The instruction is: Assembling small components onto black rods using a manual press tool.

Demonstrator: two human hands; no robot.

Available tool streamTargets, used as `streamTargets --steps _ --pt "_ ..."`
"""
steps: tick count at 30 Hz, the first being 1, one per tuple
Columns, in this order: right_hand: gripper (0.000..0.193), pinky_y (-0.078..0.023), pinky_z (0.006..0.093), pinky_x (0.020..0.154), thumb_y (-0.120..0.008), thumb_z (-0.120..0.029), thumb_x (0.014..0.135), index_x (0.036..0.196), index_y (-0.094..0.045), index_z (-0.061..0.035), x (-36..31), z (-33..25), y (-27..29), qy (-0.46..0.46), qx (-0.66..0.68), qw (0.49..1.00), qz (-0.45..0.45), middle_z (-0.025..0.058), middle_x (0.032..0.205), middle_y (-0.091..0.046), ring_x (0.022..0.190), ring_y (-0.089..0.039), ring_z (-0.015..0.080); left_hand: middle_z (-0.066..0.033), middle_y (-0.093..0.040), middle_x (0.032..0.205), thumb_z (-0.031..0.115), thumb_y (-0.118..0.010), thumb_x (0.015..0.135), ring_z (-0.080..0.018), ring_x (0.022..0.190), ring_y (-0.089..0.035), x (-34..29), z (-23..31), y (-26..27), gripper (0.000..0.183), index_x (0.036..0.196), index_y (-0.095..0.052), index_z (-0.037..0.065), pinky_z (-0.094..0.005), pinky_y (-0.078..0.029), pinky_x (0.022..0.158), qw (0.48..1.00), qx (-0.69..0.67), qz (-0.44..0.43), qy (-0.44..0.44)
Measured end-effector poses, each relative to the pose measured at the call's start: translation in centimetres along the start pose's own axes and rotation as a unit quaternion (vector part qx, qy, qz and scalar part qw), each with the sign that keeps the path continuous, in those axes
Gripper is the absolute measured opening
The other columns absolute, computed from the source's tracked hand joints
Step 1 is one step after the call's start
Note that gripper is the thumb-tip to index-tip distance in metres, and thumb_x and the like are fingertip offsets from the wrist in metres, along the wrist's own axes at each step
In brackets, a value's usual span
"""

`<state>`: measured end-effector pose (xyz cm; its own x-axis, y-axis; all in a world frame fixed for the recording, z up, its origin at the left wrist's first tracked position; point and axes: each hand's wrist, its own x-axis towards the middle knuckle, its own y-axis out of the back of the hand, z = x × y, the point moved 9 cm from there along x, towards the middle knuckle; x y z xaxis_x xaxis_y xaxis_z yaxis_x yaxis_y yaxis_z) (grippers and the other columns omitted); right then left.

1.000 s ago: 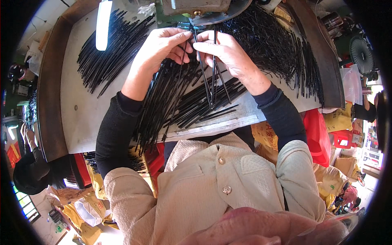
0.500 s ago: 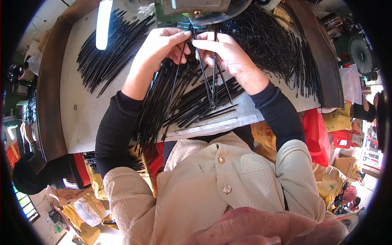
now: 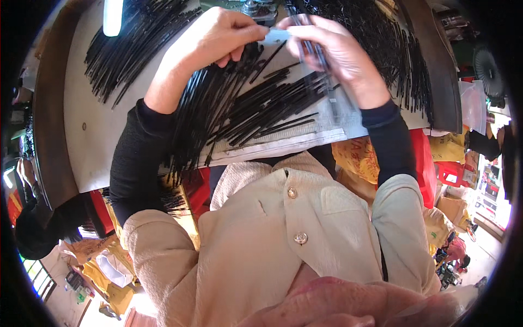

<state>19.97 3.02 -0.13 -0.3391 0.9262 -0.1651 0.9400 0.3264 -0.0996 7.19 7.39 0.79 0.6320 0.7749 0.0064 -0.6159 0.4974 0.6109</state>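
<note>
A few slender black strips (image 3: pixel 320 56) are in the right hand (image 3: pixel 340 49), passing between its curled fingers and hanging toward the near edge of the table; motion blur hides their exact count. The left hand (image 3: pixel 218 39) is close by, thumb and forefinger brought together; whether they grip anything cannot be told. The 2 hands are apart, and a small light-blue patch (image 3: pixel 277 37) shows between their fingertips; whether either hand holds it is unclear.

Below the left hand, a dense sheaf of black strips (image 3: pixel 199 111) slants across the pale tabletop (image 3: pixel 101 147), and a looser row (image 3: pixel 272 106) lies just to its right. Another bundle (image 3: pixel 133 52) lies farther left, and a tangled heap (image 3: pixel 376 46) spreads beyond the right hand.

Part of a metal machine (image 3: pixel 259 11) stands behind the hands. A raised brown rim (image 3: pixel 50 114) borders the table's left side. Farther out are yellow sacks (image 3: pixel 357 158) and a round fan (image 3: pixel 488 68).
</note>
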Motion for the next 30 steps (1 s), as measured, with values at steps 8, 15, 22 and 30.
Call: streamTargets --steps 8,15,22,30 --pt "0.04 -0.037 0.0209 0.054 -0.052 -0.031 0.088 0.115 -0.057 -0.0014 -8.5 -5.4 16.7 -0.005 -0.425 0.881 0.21 -0.0018 0.066 -0.054 0.059 -0.047 0.0056 -0.0109 -0.062 0.067 0.027 -0.063 0.081 -0.0265 0.058 -0.059 -0.5 2.5 -2.7 0.022 0.089 -0.066 0.007 -0.0327 -0.049 0.06 0.972 0.196 0.053 -0.12" --pt "0.035 -0.047 0.0272 0.066 -0.06 -0.027 0.085 0.113 -0.058 -0.0056 -10.8 -8.4 18.7 0.041 -0.67 0.653 0.35 0.0064 0.079 -0.065 0.072 -0.061 0.0151 -0.0134 -0.064 0.071 0.025 -0.06 0.078 -0.0294 0.066 -0.063 0.4 2.7 -4.1 0.02 0.081 -0.065 0.006 -0.0351 -0.05 0.063 0.951 0.286 0.05 -0.108" --pt "0.025 -0.047 0.0275 0.063 -0.061 -0.021 0.084 0.106 -0.06 -0.0079 -4.6 -5.0 6.9 0.133 -0.627 0.748 0.169 0.0072 0.079 -0.064 0.065 -0.059 0.017 -0.0126 -0.063 0.069 0.023 -0.061 0.076 -0.0275 0.065 -0.062 0.3 2.1 -3.6 0.019 0.079 -0.065 0.004 -0.0331 -0.049 0.064 0.979 0.194 0.025 -0.06" --pt "0.02 -0.05 0.0398 0.065 -0.057 -0.022 0.083 0.096 -0.062 -0.0078 -1.0 -3.6 5.1 0.149 -0.769 0.594 0.185 0.0102 0.088 -0.064 0.077 -0.062 0.0307 -0.0098 -0.063 0.074 0.024 -0.063 0.075 -0.0256 0.068 -0.062 -0.1 3.0 -3.8 0.02 0.081 -0.065 0.005 -0.0331 -0.049 0.065 0.976 0.196 0.039 -0.084"
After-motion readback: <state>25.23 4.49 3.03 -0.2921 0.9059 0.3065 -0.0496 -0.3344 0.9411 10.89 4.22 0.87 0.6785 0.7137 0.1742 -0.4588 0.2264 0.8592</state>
